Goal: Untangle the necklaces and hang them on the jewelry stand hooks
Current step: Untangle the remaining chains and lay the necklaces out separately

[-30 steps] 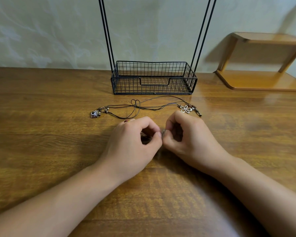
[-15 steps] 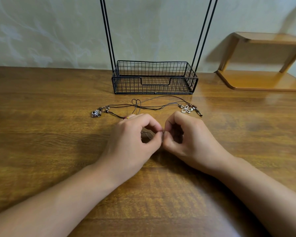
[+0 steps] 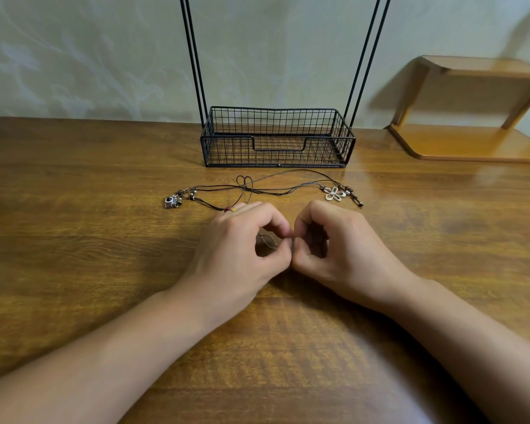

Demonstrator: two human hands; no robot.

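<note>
Dark cord necklaces lie tangled on the wooden table, just in front of the black wire jewelry stand. One cord ends in a small camera charm at the left, another in a white flower charm at the right. My left hand and my right hand meet fingertip to fingertip nearer to me. Between them they pinch a thin chain, which curls inside my left hand. The stand's hooks are out of view above the frame.
The stand's two pairs of black rods rise from its basket base and leave the top of the view. A low wooden shelf stands at the back right corner. A pale wall runs behind the table.
Both hands stay together in the same spot; the fingers have shifted slightly on the chain, and the tangled cords behind them have not moved.
</note>
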